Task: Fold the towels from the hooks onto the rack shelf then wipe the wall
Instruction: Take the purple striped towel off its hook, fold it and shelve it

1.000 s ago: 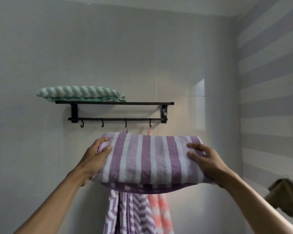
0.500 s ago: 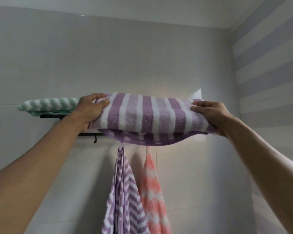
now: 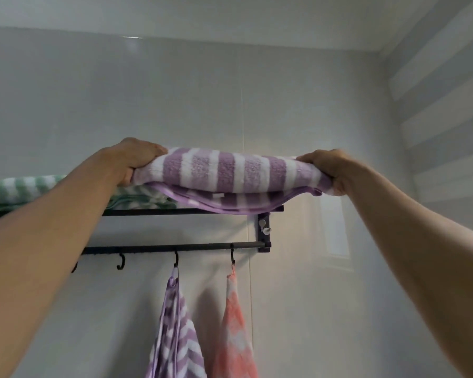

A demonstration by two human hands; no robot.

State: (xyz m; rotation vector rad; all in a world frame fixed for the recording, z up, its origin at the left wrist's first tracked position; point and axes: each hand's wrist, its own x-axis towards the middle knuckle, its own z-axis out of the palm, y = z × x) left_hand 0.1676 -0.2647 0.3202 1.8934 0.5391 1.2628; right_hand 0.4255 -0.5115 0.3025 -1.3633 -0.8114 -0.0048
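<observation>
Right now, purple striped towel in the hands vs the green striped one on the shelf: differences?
The purple striped towel is gripped at both ends by the left hand and right hand, its underside sagging onto the rack shelf; the green striped towel lies untouched on the shelf. Purple sits toward the shelf's right end, green toward its left. Colours differ: purple-white against green-white. Both are folded and striped.

No readable text, label, brand or number shows anywhere.

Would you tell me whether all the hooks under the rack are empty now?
No, a purple chevron towel and a pink towel each hang from a hook on the lower bar.
</observation>
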